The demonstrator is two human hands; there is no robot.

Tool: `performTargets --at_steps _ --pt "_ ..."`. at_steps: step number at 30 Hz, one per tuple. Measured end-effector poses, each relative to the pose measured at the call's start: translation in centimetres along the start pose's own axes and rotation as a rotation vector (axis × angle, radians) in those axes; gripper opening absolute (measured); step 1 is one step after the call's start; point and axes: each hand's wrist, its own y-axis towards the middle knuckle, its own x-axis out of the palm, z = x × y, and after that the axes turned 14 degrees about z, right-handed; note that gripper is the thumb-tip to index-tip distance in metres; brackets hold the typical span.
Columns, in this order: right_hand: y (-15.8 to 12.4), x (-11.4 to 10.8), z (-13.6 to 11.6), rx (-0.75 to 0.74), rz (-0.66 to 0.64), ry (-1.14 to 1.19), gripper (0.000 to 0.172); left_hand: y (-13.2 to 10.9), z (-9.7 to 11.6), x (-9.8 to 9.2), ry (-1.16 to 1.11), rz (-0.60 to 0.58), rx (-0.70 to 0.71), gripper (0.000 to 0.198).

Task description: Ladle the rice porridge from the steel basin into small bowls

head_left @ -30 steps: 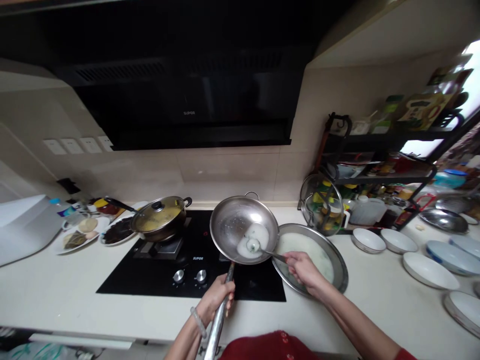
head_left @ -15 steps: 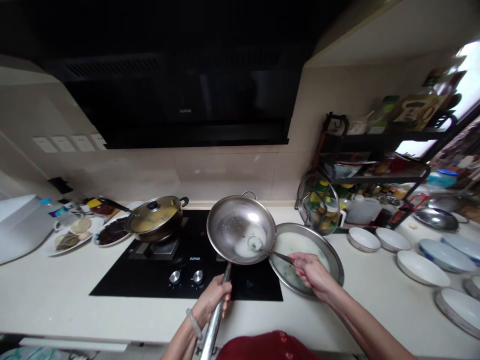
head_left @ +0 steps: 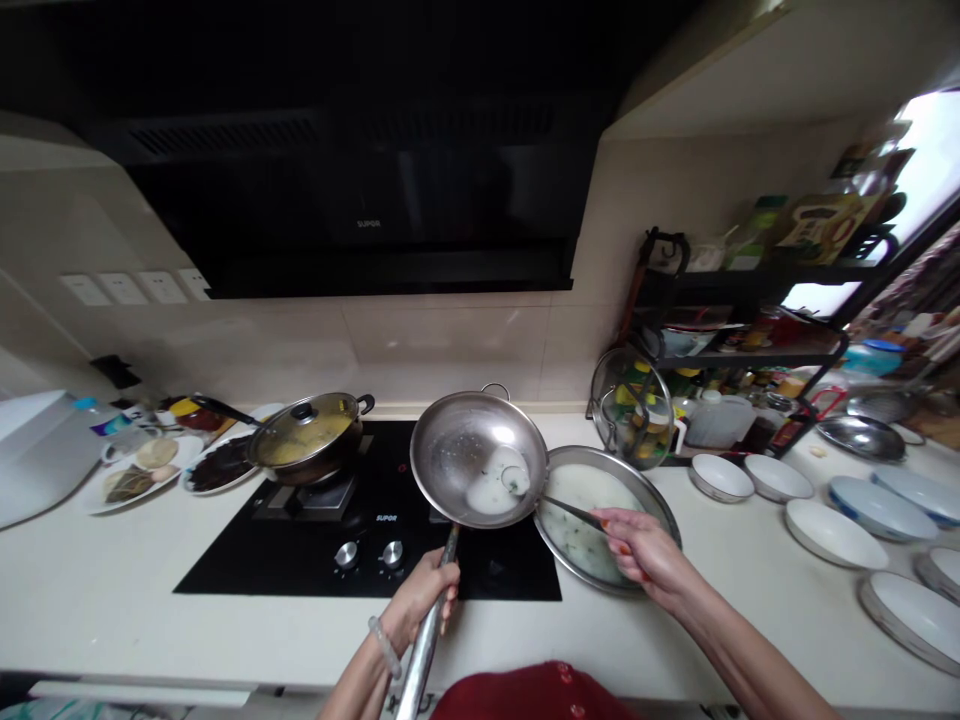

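My left hand [head_left: 427, 592] is wrapped round the long metal handle of a steel wok [head_left: 457, 450], which is tilted to the right over the hob's right side. A little whitish liquid [head_left: 491, 495] with green bits pools in the wok's lower right. My right hand [head_left: 646, 552] grips the dark handle of a ladle [head_left: 574, 512]; its bowl sits in that liquid near the wok's right edge. Right beside the wok stands a wide steel basin [head_left: 670, 520] of whitish, green-flecked liquid, partly under my right hand.
On the left burner sits a lidded pan [head_left: 307, 440], its handle pointing left. Plates of food [head_left: 219, 464] lie farther left. A glass lid [head_left: 630, 410] leans on a black spice rack [head_left: 750, 355]. Several white bowls [head_left: 836, 532] stand on the right counter. The range hood [head_left: 360, 210] hangs above.
My right hand has shifted slightly right and down, drawing the ladle's bowl a little toward the wok's right edge. My left hand keeps its hold on the wok handle.
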Motion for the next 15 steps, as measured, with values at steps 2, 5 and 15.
performTargets --at_steps 2,5,15 --pt "-0.2 -1.1 -0.3 0.000 0.014 0.030 0.036 0.1 0.0 0.0 0.005 0.007 -0.005 0.015" --pt "-0.7 -3.1 -0.7 -0.010 0.058 0.061 0.042 0.1 0.0 0.0 0.014 0.008 -0.007 0.014" --pt "0.8 -9.4 3.6 -0.338 0.308 -0.320 0.047 0.0 0.0 -0.1 -0.010 -0.020 0.002 0.020"
